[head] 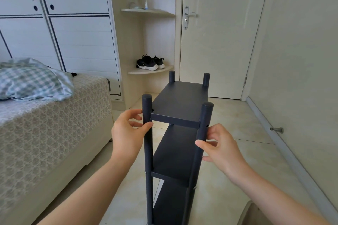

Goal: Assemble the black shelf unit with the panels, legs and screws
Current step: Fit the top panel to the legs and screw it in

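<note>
shelf unit (175, 151): black, matte; stands upright on the tiled floor (237, 170), centre of view, between the two hands
top panel (180, 100): flat rectangle, smooth; more flat panels stacked below it
legs: round posts with rounded caps; near left leg (147, 151) and near right leg (205, 115) in front; two far legs (172, 76) poke up past the top panel
fasteners: small screw head (145, 171) on the near left leg at a lower panel; open holes at top-panel level on both near legs
left hand (126, 133): loose grasp on the near left leg; thumb across its front, fingers curled against its side
right hand (223, 150): light pinch on the near right leg; thumb in front, fingertips on its side
bed (45, 133): left; lacy patterned cover; checked pillow (31, 82) on it
lower corner shelf (146, 72): curved, pale; holds black sneakers (150, 62)
upper corner shelf (146, 11): holds a small bottle (146, 4); other items unclear
door (219, 33): pale, closed, metal handle
wardrobe (73, 33): white panels, dark trim
</note>
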